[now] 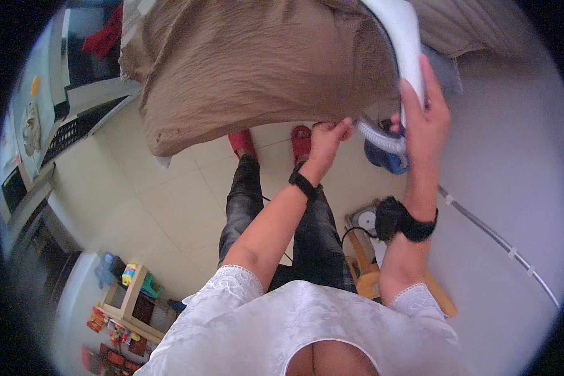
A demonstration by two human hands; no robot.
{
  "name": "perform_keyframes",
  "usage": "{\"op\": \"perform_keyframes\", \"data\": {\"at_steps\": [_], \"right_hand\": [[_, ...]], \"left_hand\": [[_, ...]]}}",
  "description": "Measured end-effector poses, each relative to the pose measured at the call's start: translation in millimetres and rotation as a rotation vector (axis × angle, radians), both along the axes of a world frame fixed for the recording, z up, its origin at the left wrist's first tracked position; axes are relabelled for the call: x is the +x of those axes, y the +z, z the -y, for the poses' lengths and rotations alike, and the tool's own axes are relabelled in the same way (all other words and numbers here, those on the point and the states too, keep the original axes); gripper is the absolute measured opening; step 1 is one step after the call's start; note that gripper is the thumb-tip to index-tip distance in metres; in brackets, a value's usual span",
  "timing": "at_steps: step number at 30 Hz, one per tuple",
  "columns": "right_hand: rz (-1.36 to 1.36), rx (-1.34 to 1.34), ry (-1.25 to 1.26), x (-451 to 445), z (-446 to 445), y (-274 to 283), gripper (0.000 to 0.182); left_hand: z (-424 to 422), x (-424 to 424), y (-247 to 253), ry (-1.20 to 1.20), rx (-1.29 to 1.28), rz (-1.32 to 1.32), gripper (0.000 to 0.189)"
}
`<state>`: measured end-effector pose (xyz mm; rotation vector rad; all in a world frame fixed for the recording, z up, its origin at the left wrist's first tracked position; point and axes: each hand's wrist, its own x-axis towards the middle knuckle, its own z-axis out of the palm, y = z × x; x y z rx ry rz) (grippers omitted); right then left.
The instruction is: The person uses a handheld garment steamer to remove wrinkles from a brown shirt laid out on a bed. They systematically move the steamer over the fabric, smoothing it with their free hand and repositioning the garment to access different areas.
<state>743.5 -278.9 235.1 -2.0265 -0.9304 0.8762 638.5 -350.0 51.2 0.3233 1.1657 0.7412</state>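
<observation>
A brown, wrinkled cloth (263, 70) spreads across the upper middle, its lower edge near my red slippers. My left hand (331, 136) is at this edge with its fingers closed together, apparently pinching the cloth; the fingertips are small and slightly blurred. On the right, my right hand (425, 120) grips a long, curved white handle with a dark edge (406, 42), which looks like a garment steamer's. A grey corrugated hose (380, 138) curves from beside its lower end toward my left fingertips. The handle's upper end is cut off by the frame.
Below the hose, a blue object (390, 157) is partly hidden. A wooden stool-like item (366, 277) stands near my right leg. A metal pipe (489, 228) runs along the right wall. Lower left holds a wooden shelf (131, 291) with small items; a cluttered table (44, 113) stands upper left.
</observation>
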Motion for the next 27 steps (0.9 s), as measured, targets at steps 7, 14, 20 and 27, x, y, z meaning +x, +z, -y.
{"op": "perform_keyframes", "data": {"at_steps": [7,14,20,27], "right_hand": [[-0.007,-0.248,0.164,-27.0,83.5,30.1,0.052],[0.083,-0.130,0.481,-86.9,8.1,-15.1,0.049],[0.087,-0.111,0.366,-87.9,-7.8,-3.6,0.050],[0.115,-0.251,0.464,-95.4,52.5,14.1,0.053]], "left_hand": [[2.5,3.2,-19.7,-0.065,0.138,-0.041,0.016],[12.4,-1.3,-69.0,0.045,0.324,-0.047,0.031],[-30.1,-62.9,-8.2,-0.276,0.088,-0.101,0.029],[-7.0,-152.5,-8.3,0.397,-0.048,0.085,0.016]]}}
